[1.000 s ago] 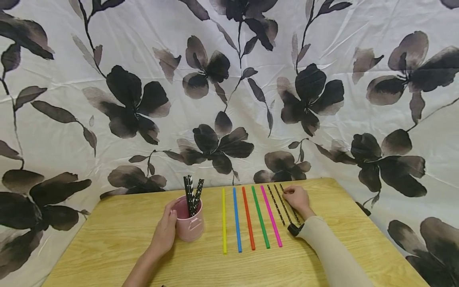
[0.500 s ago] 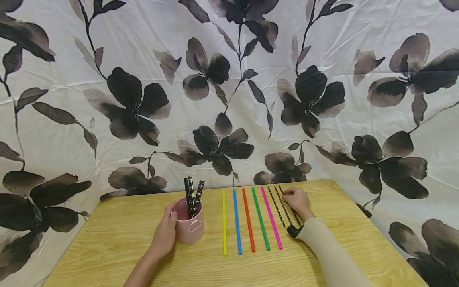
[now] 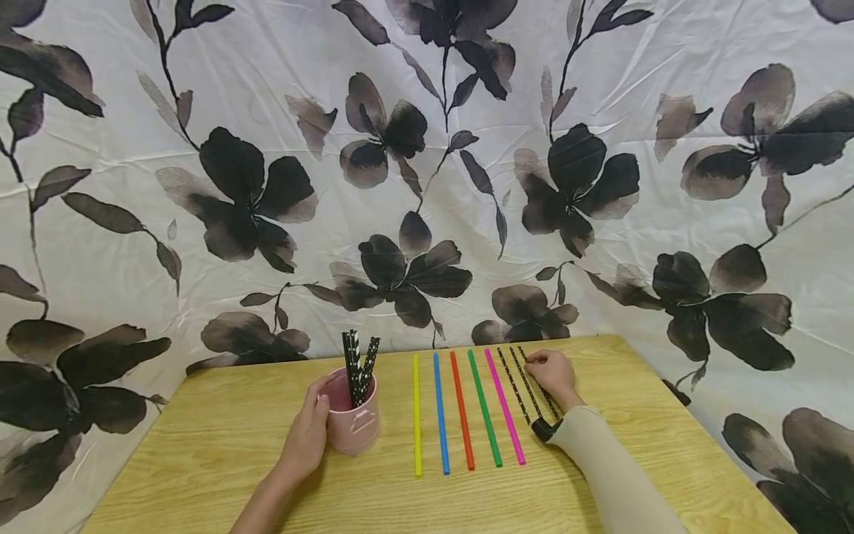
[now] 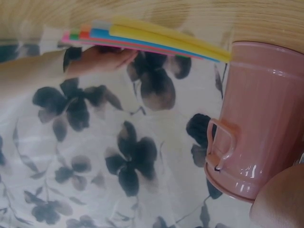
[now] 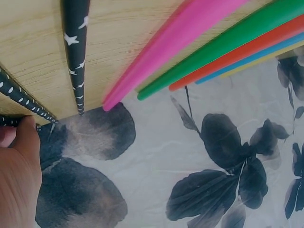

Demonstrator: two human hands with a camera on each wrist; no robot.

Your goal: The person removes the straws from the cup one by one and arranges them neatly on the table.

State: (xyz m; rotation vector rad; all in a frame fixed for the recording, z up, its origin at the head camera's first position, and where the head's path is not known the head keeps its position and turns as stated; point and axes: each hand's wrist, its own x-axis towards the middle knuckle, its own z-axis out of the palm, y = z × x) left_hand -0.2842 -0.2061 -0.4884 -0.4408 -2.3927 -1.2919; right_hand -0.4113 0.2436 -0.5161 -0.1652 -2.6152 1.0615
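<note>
My left hand [image 3: 307,434] holds a pink metal cup [image 3: 353,434] with a small handle, thumb on its near side and fingers at the left rim. Several black straws with white patterns [image 3: 350,371] stand upright in the cup. At the right, my right hand [image 3: 554,373] pinches the outermost black dotted straw [image 5: 8,121] near its far end; the straw lies along the table. Left of it are another dotted straw [image 5: 28,100] and a star-patterned black straw [image 5: 75,52]. The hand itself hides part of the pinched straw.
Between cup and right hand lie a yellow straw [image 3: 417,415], a blue straw [image 3: 441,415], a red straw [image 3: 462,411], a green straw [image 3: 485,408] and a pink straw [image 3: 505,408], side by side. A floral cloth [image 3: 494,222] hangs behind the wooden table [image 3: 220,415].
</note>
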